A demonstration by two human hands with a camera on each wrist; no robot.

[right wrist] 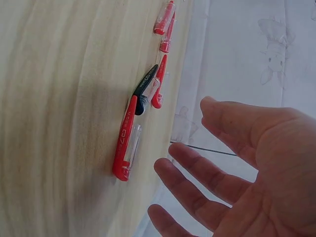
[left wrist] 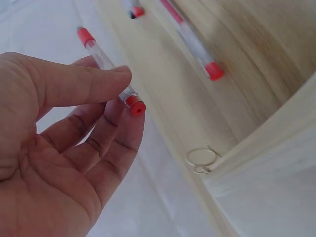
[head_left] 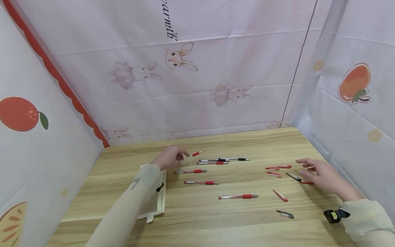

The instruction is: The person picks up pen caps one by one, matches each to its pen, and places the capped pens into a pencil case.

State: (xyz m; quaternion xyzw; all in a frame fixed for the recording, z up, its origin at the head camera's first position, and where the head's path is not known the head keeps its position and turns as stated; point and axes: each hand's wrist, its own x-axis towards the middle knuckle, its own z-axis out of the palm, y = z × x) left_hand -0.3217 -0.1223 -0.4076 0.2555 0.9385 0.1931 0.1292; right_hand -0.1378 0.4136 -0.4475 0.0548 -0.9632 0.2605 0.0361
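My left hand (head_left: 170, 156) pinches a clear-barrelled red pen (left wrist: 101, 55) between thumb and fingers, above the far left of the table. The pen has no cap on it, and its tip points away from the hand. Close by lie uncapped red pens (head_left: 201, 183) and two black pens (head_left: 237, 159). On the right, my right hand (head_left: 324, 176) hovers with fingers loosely bent and nothing between them. Under and beside it are a black pen cap (head_left: 293, 177) and a red pen cap (right wrist: 124, 140). More red caps (head_left: 285, 166) lie just left of that hand.
Beneath the left forearm stands a pale, shallow box (head_left: 162, 195), partly hidden by the sleeve. Another red pen (head_left: 237, 197) lies nearer the front, with a red cap (head_left: 280, 195) and a black cap (head_left: 285, 214) to its right. Printed cloth walls (head_left: 197, 113) enclose the wooden table (head_left: 216, 226).
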